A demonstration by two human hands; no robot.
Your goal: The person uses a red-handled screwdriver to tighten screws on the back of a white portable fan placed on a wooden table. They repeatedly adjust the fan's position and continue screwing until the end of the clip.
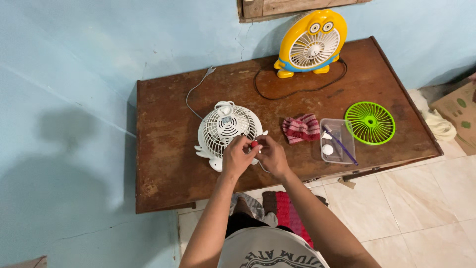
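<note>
We've got both hands, left hand [237, 158] and right hand [270, 155], pinched shut on a small red piece [254, 144] at the white fan [227, 130] lying flat on the bench [168, 164]. It's tiny, so one slip could send it rolling off the near edge onto the tile floor [421, 198].

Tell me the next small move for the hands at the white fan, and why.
Probably bring the small red piece down onto the white fan. Both hands, left hand and right hand, pinch it together right at the fan's lower right edge, above the wooden table, so the grille is the closest thing to meet. What the piece is, I cannot tell.
</note>
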